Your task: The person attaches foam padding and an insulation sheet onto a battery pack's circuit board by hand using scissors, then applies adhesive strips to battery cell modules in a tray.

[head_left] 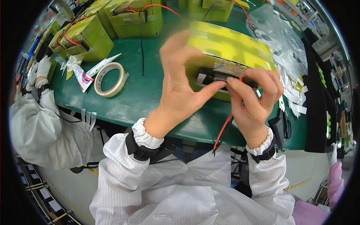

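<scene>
A block-shaped battery pack (232,39), wrapped in yellow-green film, stands tilted on the green table in front of me. Around its left side curls my left hand (173,88), its fingers slightly blurred against the pack and its thumb pressed to the dark strip (215,77) on the near face. My right hand (257,95) is closed in a pinch at that same strip, thumb and index finger together beside my left thumb. What lies between those fingertips is hidden. Red and black wires (224,129) hang from below the right hand over the table's near edge.
More wrapped packs (137,24) with wires stand at the back left. A tape roll (98,81) and glue tubes (80,77) lie left. Right are a plastic bag (277,43), white strips (294,92) and scissors (287,125). A co-worker's gloved hand (44,67) is far left.
</scene>
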### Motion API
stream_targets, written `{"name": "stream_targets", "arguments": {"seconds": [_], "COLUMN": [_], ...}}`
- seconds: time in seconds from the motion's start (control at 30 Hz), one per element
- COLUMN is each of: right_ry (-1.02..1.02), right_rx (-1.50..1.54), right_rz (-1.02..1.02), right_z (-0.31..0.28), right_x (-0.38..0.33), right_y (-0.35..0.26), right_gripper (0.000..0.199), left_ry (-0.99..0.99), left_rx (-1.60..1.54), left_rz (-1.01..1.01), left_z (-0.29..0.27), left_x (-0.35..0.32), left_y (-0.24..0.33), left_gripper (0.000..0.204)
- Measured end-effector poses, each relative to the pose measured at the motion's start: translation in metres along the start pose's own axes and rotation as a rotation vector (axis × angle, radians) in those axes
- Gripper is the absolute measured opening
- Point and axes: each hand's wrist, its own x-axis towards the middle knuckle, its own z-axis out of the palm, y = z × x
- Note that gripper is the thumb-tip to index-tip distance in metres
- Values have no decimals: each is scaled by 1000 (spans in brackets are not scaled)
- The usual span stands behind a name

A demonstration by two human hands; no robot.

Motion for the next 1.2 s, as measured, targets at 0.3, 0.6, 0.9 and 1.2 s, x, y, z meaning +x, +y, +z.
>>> {"name": "stream_targets", "arguments": {"seconds": [0.3, 0.6, 0.9, 1.2], "right_ry": [68, -21, 10, -33], "right_rx": [439, 426, 285, 553], "right_rz": [445, 588, 326, 830], "right_z": [-36, -29, -18, -28], "right_x": [-22, -22, -5, 27], "right_y": [19, 4, 0, -26], "right_gripper": [62, 55, 54, 49], "left_ry": [52, -55, -19, 3], "left_rx": [-25, -205, -112, -77], "left_rz": [17, -83, -30, -44], "left_z": [5, 6, 9, 5], "left_x": [1, 1, 0, 10], "left_y": [-3, 0, -4, 0], "left_gripper": [72, 79, 76, 64]}}
